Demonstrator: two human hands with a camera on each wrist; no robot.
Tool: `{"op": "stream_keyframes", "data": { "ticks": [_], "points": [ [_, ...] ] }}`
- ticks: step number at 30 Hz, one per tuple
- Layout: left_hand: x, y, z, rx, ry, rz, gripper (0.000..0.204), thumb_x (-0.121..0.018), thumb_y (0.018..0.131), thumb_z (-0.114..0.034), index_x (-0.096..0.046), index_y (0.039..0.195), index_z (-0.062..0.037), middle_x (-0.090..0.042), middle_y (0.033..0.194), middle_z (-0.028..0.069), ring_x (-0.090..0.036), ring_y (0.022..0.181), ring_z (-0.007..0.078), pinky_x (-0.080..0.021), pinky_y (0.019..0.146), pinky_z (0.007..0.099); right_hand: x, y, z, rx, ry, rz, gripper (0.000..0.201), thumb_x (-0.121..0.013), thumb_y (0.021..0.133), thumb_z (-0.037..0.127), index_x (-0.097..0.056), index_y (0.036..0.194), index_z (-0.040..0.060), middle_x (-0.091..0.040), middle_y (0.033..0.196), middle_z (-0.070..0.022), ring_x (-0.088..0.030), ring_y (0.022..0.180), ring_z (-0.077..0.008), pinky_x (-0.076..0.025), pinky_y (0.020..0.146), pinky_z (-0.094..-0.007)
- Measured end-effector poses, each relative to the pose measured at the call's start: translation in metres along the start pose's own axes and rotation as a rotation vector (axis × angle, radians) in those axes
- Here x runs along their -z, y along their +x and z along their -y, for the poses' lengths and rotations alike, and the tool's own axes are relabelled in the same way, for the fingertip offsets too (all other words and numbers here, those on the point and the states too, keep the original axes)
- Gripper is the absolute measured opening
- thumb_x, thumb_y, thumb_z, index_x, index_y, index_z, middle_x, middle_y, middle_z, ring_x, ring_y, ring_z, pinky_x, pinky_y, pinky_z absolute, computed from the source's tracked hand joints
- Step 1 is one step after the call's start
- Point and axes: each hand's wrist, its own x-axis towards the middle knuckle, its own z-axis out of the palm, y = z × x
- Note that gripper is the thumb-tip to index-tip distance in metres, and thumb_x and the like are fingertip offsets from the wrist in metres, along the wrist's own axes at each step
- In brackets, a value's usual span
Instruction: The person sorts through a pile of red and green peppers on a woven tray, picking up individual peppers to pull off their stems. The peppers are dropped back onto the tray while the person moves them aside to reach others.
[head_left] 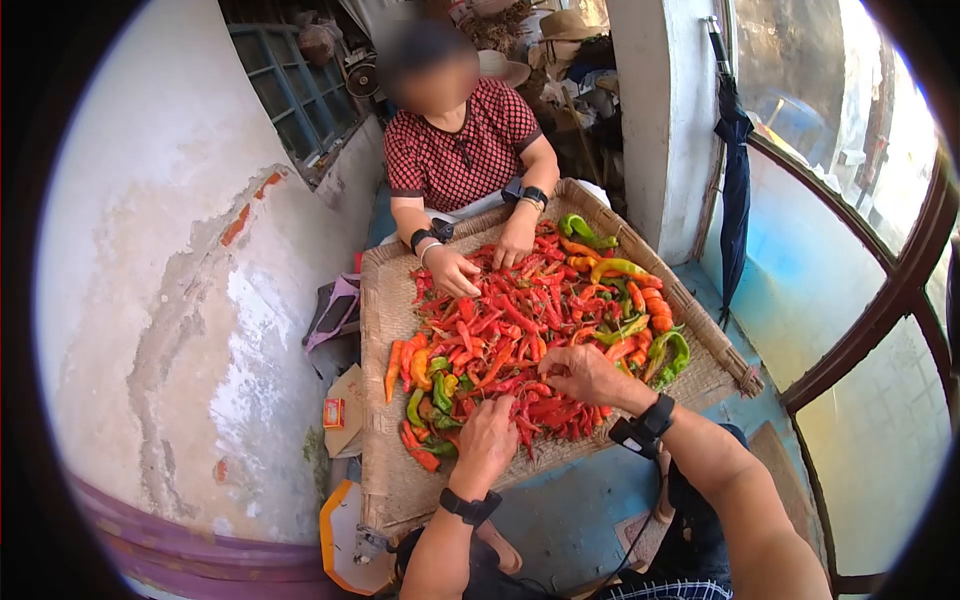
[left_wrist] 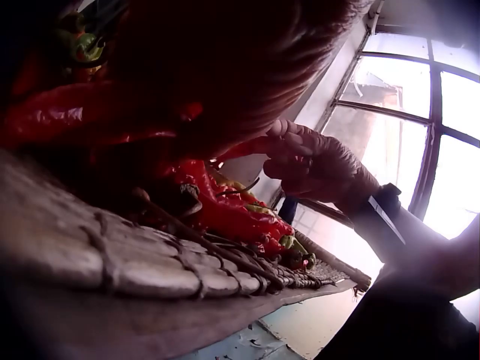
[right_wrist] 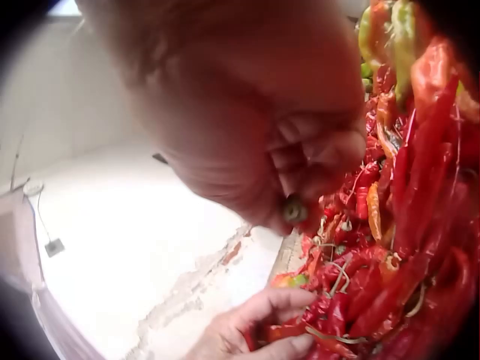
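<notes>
Red peppers [head_left: 515, 310] lie heaped on a woven tray [head_left: 385, 490]. My left hand [head_left: 487, 440] is at the heap's near edge; in the right wrist view, the left hand's [right_wrist: 244, 326] thumb and fingers lie on both sides of a red pepper. To its right, my right hand [head_left: 590, 377] is just over the heap with curled fingers. The left wrist view shows the right hand [left_wrist: 319, 165] pinching a red pepper [left_wrist: 244, 150]; a stem end [right_wrist: 295, 211] shows at its fingers in the right wrist view. Close up, the left palm [left_wrist: 247, 67] is dark.
Across the tray, a seated person [head_left: 465, 150] has both hands on the peppers. Green and orange peppers [head_left: 668, 355] lie at the right, more [head_left: 425, 410] at the left. An umbrella [head_left: 733, 180] hangs by the window; a yellow-edged box [head_left: 345, 540] stands below left.
</notes>
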Motion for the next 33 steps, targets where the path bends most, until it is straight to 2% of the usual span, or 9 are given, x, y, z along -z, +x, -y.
{"op": "stream_keyframes", "data": {
  "ticks": [3,6,7,9,13,15,18,22,33],
  "points": [
    [0.000,0.000,-0.002,-0.035,-0.013,-0.089,0.033,-0.060,0.078,-0.003,-0.054,0.111,-0.0026,-0.059,0.095,0.0203,-0.059,0.089,0.0407,-0.048,0.074,0.0466,0.016,0.001,-0.003,-0.086,0.454,0.325,0.011,-0.068,0.082,0.004,-0.067,0.093,0.0012,-0.064,0.078,-0.0003,-0.058,0.073,-0.0092,-0.050,0.066,-0.0263],
    [0.003,0.004,-0.007,-0.038,0.019,-0.115,0.033,-0.061,0.078,-0.004,-0.054,0.111,-0.0029,-0.059,0.095,0.0199,-0.059,0.089,0.0398,-0.049,0.074,0.0461,0.029,0.011,-0.004,-0.042,0.446,0.531,0.020,-0.066,0.087,0.008,-0.064,0.106,0.0030,-0.065,0.089,0.0009,-0.058,0.079,-0.0087,-0.050,0.069,-0.0255],
    [0.002,0.001,-0.010,-0.006,0.045,-0.086,0.033,-0.062,0.078,-0.004,-0.054,0.110,-0.0029,-0.059,0.096,0.0196,-0.060,0.089,0.0391,-0.049,0.075,0.0460,0.030,0.016,-0.001,-0.027,0.434,0.522,0.020,-0.066,0.087,0.008,-0.064,0.106,0.0030,-0.065,0.089,0.0009,-0.058,0.079,-0.0087,-0.050,0.069,-0.0255],
    [0.003,0.003,-0.010,0.022,0.070,-0.053,0.033,-0.063,0.078,-0.004,-0.054,0.110,-0.0029,-0.060,0.096,0.0192,-0.060,0.089,0.0385,-0.050,0.075,0.0458,0.022,0.019,0.004,-0.012,0.641,0.042,0.039,-0.064,0.091,0.016,-0.053,0.127,0.0044,-0.064,0.100,-0.0022,-0.057,0.081,-0.0099,-0.049,0.071,-0.0255],
    [0.002,0.002,-0.008,0.025,0.031,-0.117,0.033,-0.065,0.075,-0.002,-0.055,0.107,-0.0040,-0.060,0.095,0.0179,-0.061,0.088,0.0371,-0.050,0.073,0.0450,0.014,0.022,0.012,0.144,0.241,-0.101,0.058,-0.060,0.093,0.028,-0.037,0.141,0.0049,-0.061,0.112,-0.0144,-0.061,0.088,-0.0176,-0.052,0.075,-0.0320],
    [0.004,0.003,-0.012,0.014,-0.026,-0.173,0.031,-0.064,0.074,0.000,-0.056,0.104,-0.0041,-0.061,0.095,0.0173,-0.061,0.087,0.0369,-0.051,0.073,0.0439,0.008,0.014,0.013,0.012,0.213,0.099,0.059,-0.063,0.090,0.023,-0.038,0.140,0.0044,-0.058,0.116,-0.0192,-0.064,0.095,-0.0264,-0.052,0.078,-0.0383],
    [0.007,0.002,-0.015,-0.019,-0.108,-0.246,0.029,-0.062,0.074,0.002,-0.056,0.102,-0.0037,-0.060,0.094,0.0166,-0.061,0.086,0.0371,-0.050,0.072,0.0432,-0.023,0.002,0.007,0.324,-0.100,0.183,0.059,-0.070,0.078,0.009,-0.046,0.132,0.0041,-0.058,0.113,-0.0184,-0.061,0.095,-0.0378,-0.052,0.080,-0.0432],
    [0.008,0.003,-0.012,-0.085,-0.158,-0.254,0.029,-0.061,0.074,0.004,-0.055,0.102,-0.0039,-0.059,0.094,0.0164,-0.061,0.086,0.0371,-0.051,0.071,0.0431,-0.030,-0.006,0.021,0.283,-0.093,0.096,0.030,-0.069,0.078,0.006,-0.059,0.106,0.0003,-0.061,0.101,-0.0178,-0.063,0.089,-0.0369,-0.052,0.073,-0.0435],
    [0.009,0.003,-0.004,0.085,-0.130,-0.166,0.029,-0.062,0.078,-0.001,-0.055,0.106,-0.0027,-0.058,0.101,0.0186,-0.061,0.090,0.0403,-0.050,0.075,0.0460,-0.018,-0.006,0.022,0.282,-0.152,-0.009,0.020,-0.064,0.081,0.002,-0.064,0.101,-0.0009,-0.063,0.093,-0.0163,-0.062,0.083,-0.0360,-0.051,0.073,-0.0407]
  ]
}}
